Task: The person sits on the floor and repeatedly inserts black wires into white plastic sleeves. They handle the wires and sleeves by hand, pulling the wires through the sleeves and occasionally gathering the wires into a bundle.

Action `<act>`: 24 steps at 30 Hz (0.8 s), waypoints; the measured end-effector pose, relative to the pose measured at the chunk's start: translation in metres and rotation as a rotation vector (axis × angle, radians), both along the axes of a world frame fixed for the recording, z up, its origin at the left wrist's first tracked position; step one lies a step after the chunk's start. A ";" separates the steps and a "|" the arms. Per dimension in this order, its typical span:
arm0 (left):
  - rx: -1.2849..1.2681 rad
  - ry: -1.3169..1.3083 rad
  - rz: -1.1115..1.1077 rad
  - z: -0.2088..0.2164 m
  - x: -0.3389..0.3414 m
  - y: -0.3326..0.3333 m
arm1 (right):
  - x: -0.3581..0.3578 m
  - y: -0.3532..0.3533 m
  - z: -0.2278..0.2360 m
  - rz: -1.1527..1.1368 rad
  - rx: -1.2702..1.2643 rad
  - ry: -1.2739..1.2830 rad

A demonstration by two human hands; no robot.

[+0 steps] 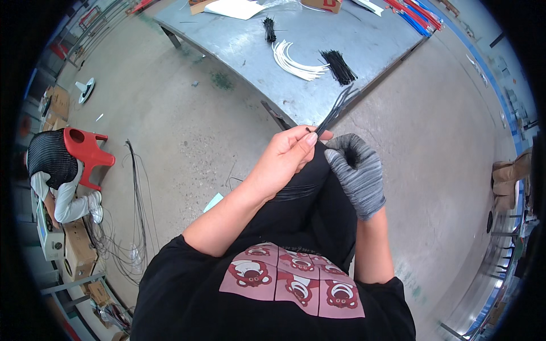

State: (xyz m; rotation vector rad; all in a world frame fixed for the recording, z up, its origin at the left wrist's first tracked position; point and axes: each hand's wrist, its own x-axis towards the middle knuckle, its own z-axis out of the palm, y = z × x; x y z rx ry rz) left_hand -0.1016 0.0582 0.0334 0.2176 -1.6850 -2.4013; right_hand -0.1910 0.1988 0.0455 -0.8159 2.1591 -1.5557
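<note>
Left hand [284, 156] beside right hand [364, 182], fingers [338, 161] curled

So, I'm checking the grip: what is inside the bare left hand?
A bundle of thin dark strands sticks out of the left hand, its ends fanning out. The stretch within the grip is hidden by the thumb and fingers.

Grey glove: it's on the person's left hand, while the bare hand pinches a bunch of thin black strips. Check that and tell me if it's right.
Not quite: the head view shows the grey glove on the right hand. The bare hand does pinch the bunch of thin black strips.
</note>
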 end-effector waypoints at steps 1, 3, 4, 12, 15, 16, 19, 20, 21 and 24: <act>-0.008 -0.011 0.010 0.000 0.000 0.000 | 0.004 0.000 0.004 -0.023 0.031 0.066; -0.002 -0.019 0.003 0.002 -0.001 -0.001 | 0.004 -0.002 0.001 -0.050 0.030 0.247; 0.000 -0.023 -0.003 0.003 -0.001 -0.001 | 0.001 -0.003 -0.006 -0.057 -0.002 0.362; 0.099 0.006 -0.074 0.001 -0.001 -0.001 | -0.007 0.000 -0.005 -0.047 0.009 -0.086; 0.050 0.028 -0.068 -0.002 -0.003 0.000 | -0.008 -0.002 -0.007 -0.008 -0.012 -0.190; 0.024 0.033 -0.059 -0.003 -0.003 0.000 | -0.007 -0.002 -0.008 -0.016 -0.026 -0.155; 0.013 0.050 -0.051 -0.002 -0.004 0.001 | -0.004 -0.001 -0.009 -0.058 -0.060 -0.032; 0.020 0.051 -0.047 -0.003 -0.005 0.001 | -0.001 -0.002 -0.008 -0.085 -0.064 0.019; 0.027 0.052 -0.042 -0.003 -0.005 0.001 | 0.001 -0.002 -0.007 -0.111 -0.068 0.071; 0.059 0.041 -0.044 -0.001 -0.005 0.001 | 0.003 -0.005 -0.013 -0.171 -0.102 0.402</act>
